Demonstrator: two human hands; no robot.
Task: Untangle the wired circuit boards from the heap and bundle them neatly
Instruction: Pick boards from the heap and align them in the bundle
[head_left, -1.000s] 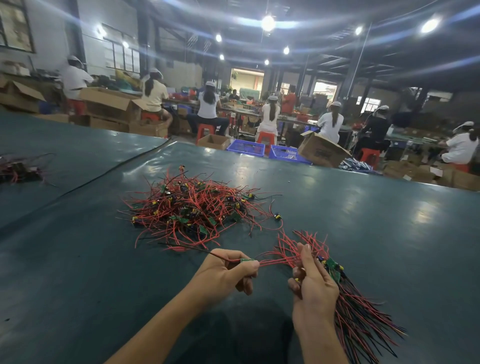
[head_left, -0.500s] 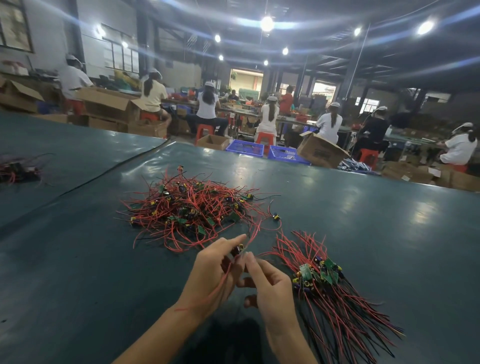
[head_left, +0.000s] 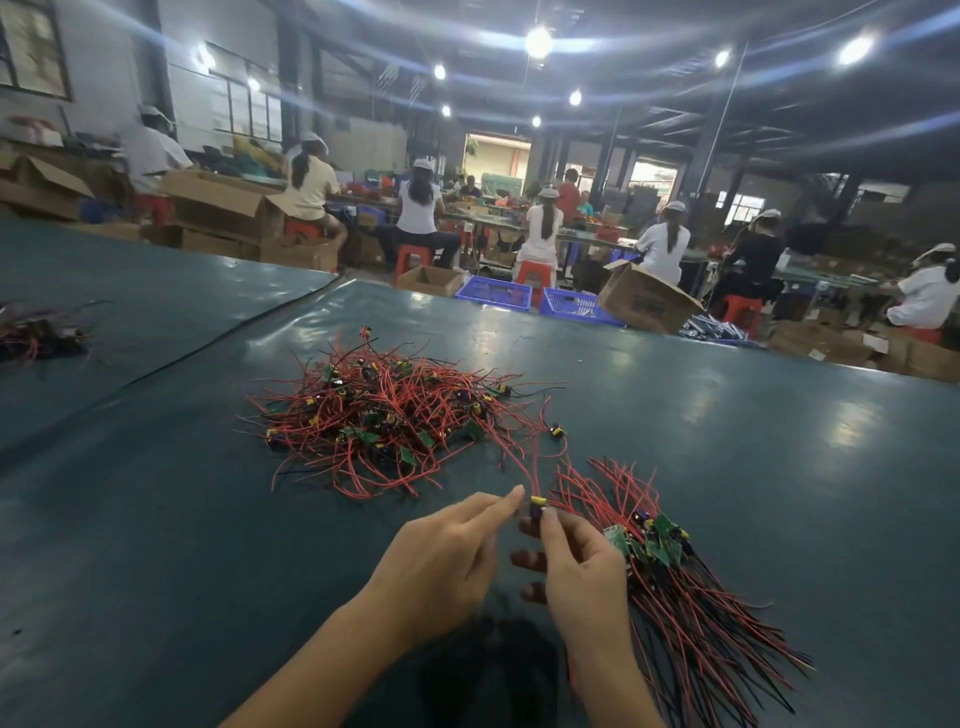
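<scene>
Near the front edge of the worktop (head_left: 156, 571), the fingers (head_left: 550, 525) of the right hand (head_left: 582, 571) are pinching one small wired circuit board (head_left: 537, 503) by its yellow-topped body. Thumb and forefinger are pressing together on it, and the other fingers are curling loosely below. The left hand (head_left: 441, 561) is reaching in just beside it, its fingers stretching almost straight with the tips drawn close. Whether they are nipping a wire or only touching it, I cannot tell from where I am standing. Thin red leads (head_left: 535, 467) are trailing from the pinched piece back towards the heap (head_left: 384, 415), which is lying near the middle of the worktop as a loose snarl of red and black wire with green boards showing through. Just right of the hands, the bundle (head_left: 691, 623) is lying with its boards together and its wires fanning toward the front edge. These pieces are looking light, limp and quick to snag, so I would be taking each by its stiff board, not the wire, and drawing gently.
</scene>
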